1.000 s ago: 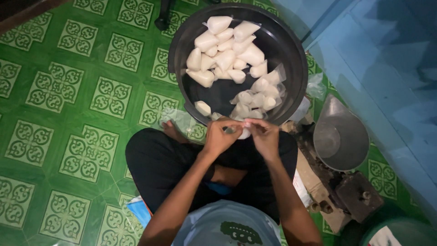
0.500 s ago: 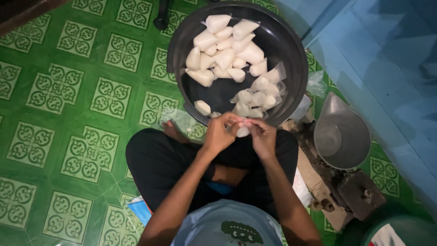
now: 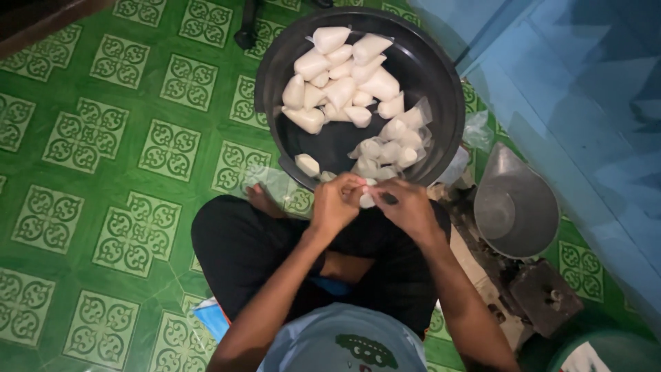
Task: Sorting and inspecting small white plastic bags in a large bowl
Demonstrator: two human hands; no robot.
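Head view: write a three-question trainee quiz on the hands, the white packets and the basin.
1. True or false: both hands, left hand and right hand, meet on one small white packet.
2. Where do the other filled packets lie: A in the black basin, B on the green tiled floor, C in the grey scoop?
3. Which side of the person is the grey scoop on?

Key: 1 true. 2 A. 3 Their right.
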